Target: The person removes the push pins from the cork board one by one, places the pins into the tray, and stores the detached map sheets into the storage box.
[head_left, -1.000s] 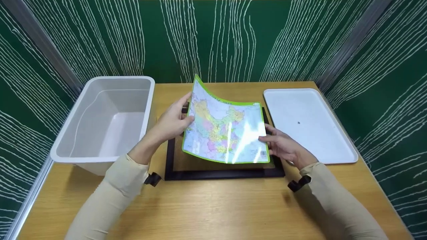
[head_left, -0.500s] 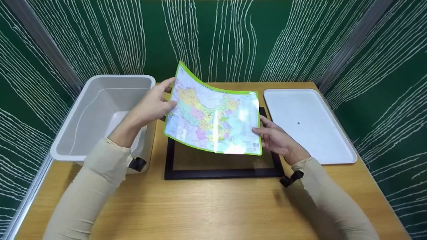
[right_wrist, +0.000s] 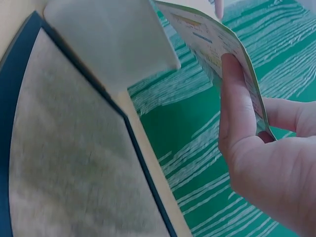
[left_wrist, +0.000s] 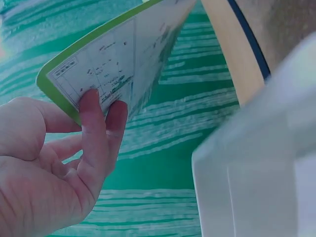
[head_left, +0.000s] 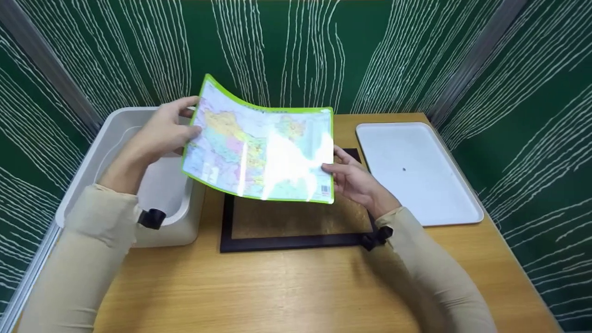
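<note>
A glossy map sheet (head_left: 231, 134) with a bright green border is held up in the air, bowed between both hands, glare whitening its right half. My left hand (head_left: 162, 132) pinches its left edge, thumb on the printed face and fingers behind. At the opposite edge my right hand (head_left: 358, 180) pinches it the same way, near the lower right corner. The left wrist view shows fingertips pressed on the sheet's printed back (left_wrist: 108, 64). Below and behind the map lies a dark-framed brown board (head_left: 300, 222), its upper part hidden by the sheet.
A deep pale grey bin (head_left: 192, 231) stands at the left, partly behind my left hand and the map's left edge. On the right lies a shallow white tray (head_left: 416, 185) with a small dark spot. Green walls with white streaks (head_left: 314, 60) enclose the wooden table (head_left: 277, 286).
Both hands have carried the map up and to the left, from over the framed board until its left side overlaps the bin. The board, bin and tray stay put.
</note>
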Tool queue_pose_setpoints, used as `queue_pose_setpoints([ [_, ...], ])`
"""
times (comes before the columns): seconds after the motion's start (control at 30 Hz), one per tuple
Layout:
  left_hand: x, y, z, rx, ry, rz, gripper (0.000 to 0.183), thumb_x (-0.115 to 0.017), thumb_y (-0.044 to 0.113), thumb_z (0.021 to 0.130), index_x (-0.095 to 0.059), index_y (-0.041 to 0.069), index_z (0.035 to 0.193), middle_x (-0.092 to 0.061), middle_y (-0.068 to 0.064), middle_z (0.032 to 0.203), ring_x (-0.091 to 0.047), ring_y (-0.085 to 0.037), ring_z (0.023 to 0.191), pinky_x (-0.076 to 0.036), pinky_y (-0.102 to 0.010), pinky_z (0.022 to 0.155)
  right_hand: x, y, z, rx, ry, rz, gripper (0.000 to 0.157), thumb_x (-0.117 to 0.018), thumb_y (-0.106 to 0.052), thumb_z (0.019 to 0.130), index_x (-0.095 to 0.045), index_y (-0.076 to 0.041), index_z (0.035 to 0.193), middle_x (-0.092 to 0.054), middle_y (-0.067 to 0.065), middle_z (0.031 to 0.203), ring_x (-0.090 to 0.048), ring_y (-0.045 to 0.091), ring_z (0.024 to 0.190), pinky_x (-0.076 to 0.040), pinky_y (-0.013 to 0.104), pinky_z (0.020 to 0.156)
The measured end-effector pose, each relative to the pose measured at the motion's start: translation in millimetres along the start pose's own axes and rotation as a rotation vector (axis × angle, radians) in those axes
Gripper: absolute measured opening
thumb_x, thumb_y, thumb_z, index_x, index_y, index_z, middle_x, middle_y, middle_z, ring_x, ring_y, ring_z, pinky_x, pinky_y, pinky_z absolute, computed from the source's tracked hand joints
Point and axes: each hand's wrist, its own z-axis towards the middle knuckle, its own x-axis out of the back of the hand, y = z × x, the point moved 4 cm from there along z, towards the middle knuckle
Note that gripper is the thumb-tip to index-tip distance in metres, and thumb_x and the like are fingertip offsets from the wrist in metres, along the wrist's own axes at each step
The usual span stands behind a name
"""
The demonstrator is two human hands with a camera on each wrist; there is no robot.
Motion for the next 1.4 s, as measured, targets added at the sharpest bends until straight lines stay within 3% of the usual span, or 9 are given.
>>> queue_pose_setpoints([
  [0.2, 22.3, -12.1, -7.9, 0.064, 0.077, 0.068, 0.073, -0.053, 0.004, 0.103, -0.013, 0.011, 0.164, -0.041, -0.021, 0.144, -0.062, -0.031, 0.109, -0.06, -0.031, 0.075, -14.7, -5, 8, 0.028, -0.047, 0.044, 0.075, -0.062, -0.001, 0.099, -0.026, -0.025, 0.161, -0.055, 0.024, 0.14, -0.066, 0.034, 0.116, -0.058, 0.045, 0.087],
  [0.53, 42.9, -32.5, -19.8, 0.114, 0.08, 0.176, 0.069, -0.055, 0.011, 0.104, -0.02, 0.009, 0.163, -0.047, -0.021, 0.141, -0.066, -0.029, 0.103, -0.06, -0.03, 0.073, -38.6, -7, 14, 0.035, -0.135, 0.082, 0.072, -0.059, -0.001, 0.101, -0.031, -0.029, 0.16, -0.054, 0.024, 0.143, -0.067, 0.034, 0.114, -0.06, 0.045, 0.083],
  [0.83, 64.2, -44.1, -28.5, 0.136, 0.066, 0.18, 0.063, -0.055, 0.01, 0.104, -0.027, 0.006, 0.161, -0.048, -0.022, 0.137, -0.068, -0.015, 0.087, -0.06, -0.031, 0.069, -64.0, -8, 20, 0.031, -0.175, 0.118, 0.067, -0.057, 0.0, 0.101, -0.034, -0.028, 0.158, -0.048, 0.024, 0.148, -0.062, 0.037, 0.122, -0.057, 0.048, 0.089],
  [1.17, 88.3, -72.8, -42.2, 0.247, 0.101, 0.236, 0.075, -0.064, 0.027, 0.102, -0.023, 0.007, 0.162, -0.042, -0.025, 0.142, -0.064, -0.028, 0.097, -0.059, -0.03, 0.074, -90.5, -3, 34, 0.012, -0.243, 0.164, 0.065, -0.056, 0.0, 0.102, -0.037, -0.027, 0.157, -0.053, 0.025, 0.144, -0.065, 0.038, 0.116, -0.059, 0.047, 0.084],
  [1.4, 99.2, -89.0, -48.1, 0.274, 0.107, 0.28, 0.079, -0.063, 0.04, 0.1, -0.025, 0.008, 0.161, -0.045, -0.024, 0.14, -0.062, -0.031, 0.1, -0.057, -0.029, 0.076, -103.8, 3, 42, -0.002, -0.272, 0.177, 0.062, -0.054, 0.0, 0.102, -0.039, -0.026, 0.156, -0.054, 0.026, 0.141, -0.066, 0.039, 0.114, -0.06, 0.048, 0.082],
])
